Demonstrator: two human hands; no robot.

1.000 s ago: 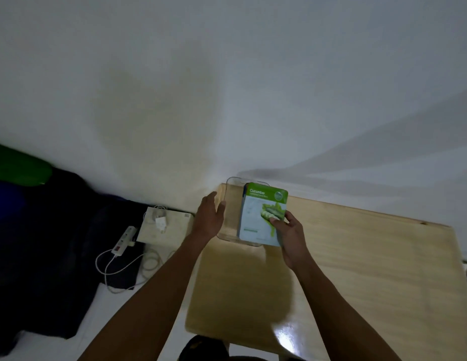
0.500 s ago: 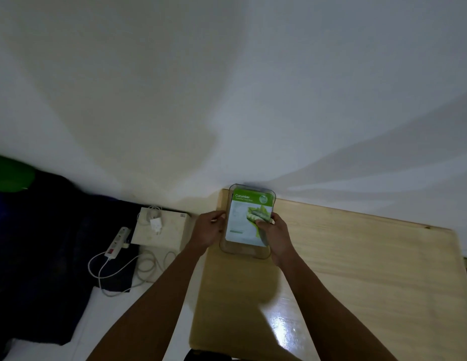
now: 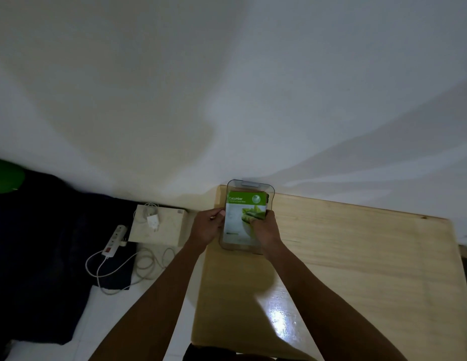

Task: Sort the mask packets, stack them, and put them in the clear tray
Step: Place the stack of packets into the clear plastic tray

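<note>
A stack of mask packets (image 3: 240, 212), the top one green and white with "Cucumber" printed on it, lies inside the clear tray (image 3: 271, 190) at the far left corner of the wooden table (image 3: 357, 256). My right hand (image 3: 265, 229) rests on the lower right part of the top packet, fingers pressing on it. My left hand (image 3: 207, 226) grips the tray's left rim, thumb on the edge. The packets underneath are hidden by the top one.
To the left of the table, on the floor, stand a beige box (image 3: 159, 225) with a white charger (image 3: 152, 221) on it, a power strip (image 3: 115, 239) and loose white cables (image 3: 128, 267). Dark fabric (image 3: 39, 243) lies further left. A white wall rises behind.
The packets went from tilted above the tray down flat into it. My left hand shifted onto the tray's left rim, and my right hand still rests on the top packet.
</note>
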